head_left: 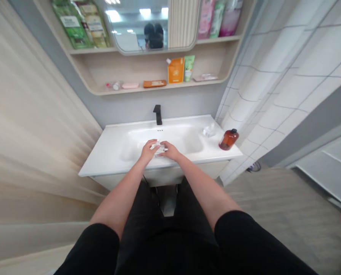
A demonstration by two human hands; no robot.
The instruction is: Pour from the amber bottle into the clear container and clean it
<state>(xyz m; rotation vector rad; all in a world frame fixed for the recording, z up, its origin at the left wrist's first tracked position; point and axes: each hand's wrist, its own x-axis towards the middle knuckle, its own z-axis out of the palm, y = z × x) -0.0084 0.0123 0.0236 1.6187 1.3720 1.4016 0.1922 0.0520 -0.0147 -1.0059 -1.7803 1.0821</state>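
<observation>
Over the front rim of the white sink [113, 160], both hands are close together around a small clear, glassy-looking object [160, 150]. My left hand [148, 150] has its fingers curled at the object's left side. From the right, my right hand [170, 151] grips it between thumb and fingers. Its exact kind is too small and partly covered to tell. Behind the hands stands a black faucet [158, 115].
An amber bottle with a black cap [228, 140] stands on the counter's right end, beside some clear crumpled-looking items [209, 130]. Above, a shelf [96, 90] holds an orange pouch [176, 71], a green tube [189, 68] and small items. Curtains hang at both sides.
</observation>
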